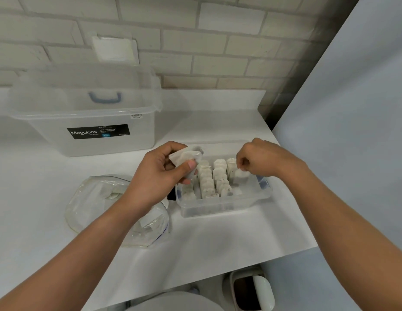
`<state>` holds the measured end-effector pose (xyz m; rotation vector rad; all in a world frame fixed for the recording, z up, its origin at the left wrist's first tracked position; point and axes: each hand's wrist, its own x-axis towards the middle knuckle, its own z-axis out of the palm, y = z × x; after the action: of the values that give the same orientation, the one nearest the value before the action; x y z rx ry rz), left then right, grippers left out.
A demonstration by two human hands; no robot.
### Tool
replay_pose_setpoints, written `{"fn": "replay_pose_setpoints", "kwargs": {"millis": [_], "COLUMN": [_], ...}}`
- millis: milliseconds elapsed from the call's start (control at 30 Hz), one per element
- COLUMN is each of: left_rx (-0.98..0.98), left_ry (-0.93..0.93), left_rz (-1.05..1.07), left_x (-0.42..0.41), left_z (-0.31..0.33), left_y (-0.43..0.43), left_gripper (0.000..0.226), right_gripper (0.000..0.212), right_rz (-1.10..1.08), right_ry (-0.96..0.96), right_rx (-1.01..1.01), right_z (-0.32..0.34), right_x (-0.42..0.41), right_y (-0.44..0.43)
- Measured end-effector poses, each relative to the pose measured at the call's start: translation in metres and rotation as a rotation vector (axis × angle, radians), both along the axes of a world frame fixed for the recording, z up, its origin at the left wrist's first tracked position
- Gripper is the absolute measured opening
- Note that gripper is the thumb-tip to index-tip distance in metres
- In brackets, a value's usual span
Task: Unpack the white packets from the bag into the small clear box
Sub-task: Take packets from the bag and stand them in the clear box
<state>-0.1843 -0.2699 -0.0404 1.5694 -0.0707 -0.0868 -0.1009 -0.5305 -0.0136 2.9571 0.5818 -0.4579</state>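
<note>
The small clear box [222, 206] stands on the white counter, holding several white packets [209, 182] upright in rows. My left hand [159, 173] hovers over the box's left end and grips a few white packets [184, 157] between thumb and fingers. Over the box's right side, my right hand [259, 158] pinches one white packet [240, 175] that stands in the rightmost row. The clear plastic bag [94, 203] lies on the counter to the left of the box, partly under my left forearm, with some packets still showing inside.
A large clear Megabox storage tub [83, 122] with its lid propped behind stands at the back left against the brick wall. The counter's front edge [195, 283] runs diagonally below my arms, and a lidded bin [251, 290] sits on the floor below.
</note>
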Motion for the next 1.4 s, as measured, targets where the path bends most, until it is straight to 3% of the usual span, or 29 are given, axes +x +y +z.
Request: {"fn": "replay_pose_setpoints", "kwargs": {"millis": [133,300,500,600,667,700,833,900,1000,1233,1400], "left_rx": [-0.059,-0.060,0.062,0.037,0.018,0.011,-0.022,-0.033,-0.033,-0.104,-0.109], "left_ry": [0.057,0.110,0.101,0.107,0.120,0.125,0.137,0.140,0.127,0.194,0.209], "left_rz": [-0.002,-0.020,0.015,0.020,0.017,0.011,-0.006,-0.015,-0.032,-0.041,-0.069], "left_x": [0.001,0.001,0.002,0.001,0.000,0.000,-0.001,-0.002,-0.002,-0.003,-0.004], "left_z": [0.000,-0.002,-0.003,-0.002,-0.002,-0.002,0.000,0.001,0.001,0.001,0.000], "left_y": [-0.002,-0.002,0.002,0.003,0.004,0.004,0.005,0.005,0.006,0.005,0.004], "left_gripper": [0.026,0.018,0.015,0.015,0.017,0.019,0.021,0.022,0.023,0.018,0.016], "right_gripper": [0.027,0.029,0.039,0.028,0.012,0.009,0.007,0.006,0.014,0.015,0.003], "right_rz": [0.066,0.142,0.206,0.191,0.143,0.108,-0.175,-0.187,-0.149,-0.179,-0.128], "right_ry": [-0.056,-0.126,-0.216,-0.252,-0.323,-0.339,-0.098,0.000,0.046,-0.041,-0.031], "right_rx": [-0.228,-0.396,-0.341,-0.344,-0.241,-0.097,0.898,1.111,1.076,1.013,0.831], "right_z": [-0.025,-0.044,-0.062,-0.061,-0.054,-0.046,0.003,0.020,0.024,0.018,0.032], "right_x": [0.003,0.004,0.003,0.001,0.001,-0.002,-0.036,-0.050,-0.058,-0.058,-0.060], "right_y": [0.005,0.013,0.010,0.010,0.009,0.010,0.040,0.054,0.067,0.066,0.055]}}
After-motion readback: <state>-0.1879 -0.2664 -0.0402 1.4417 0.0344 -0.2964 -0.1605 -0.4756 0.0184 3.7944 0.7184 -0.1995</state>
